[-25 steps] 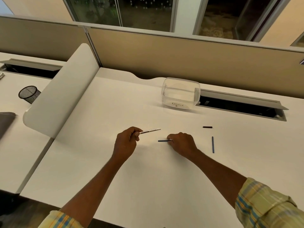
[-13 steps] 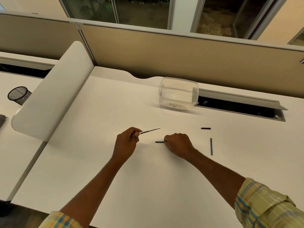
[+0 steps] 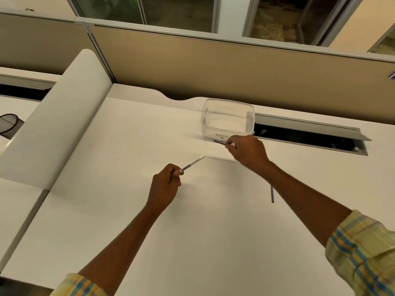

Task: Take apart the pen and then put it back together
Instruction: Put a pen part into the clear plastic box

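Observation:
My left hand [image 3: 164, 185] grips the white pen barrel [image 3: 192, 163], which carries black lettering and points up and to the right above the desk. My right hand [image 3: 248, 151] is raised above the desk and pinches a short dark pen part [image 3: 219, 142] between its fingertips; the part sticks out to the left. A thin blue rod [image 3: 272, 194] lies on the white desk [image 3: 128, 210], partly hidden under my right forearm. The small dark cap seen earlier is hidden behind my right hand.
A clear plastic container [image 3: 228, 119] with handwriting stands just behind my right hand. An open cable slot [image 3: 310, 138] runs to its right. A white curved divider [image 3: 57, 122] borders the desk on the left, with a black mesh cup [image 3: 9, 124] beyond it.
My right hand has lifted the short dark part off the desk and carried it up towards the container. My left hand holds the barrel as before; the camera has tilted.

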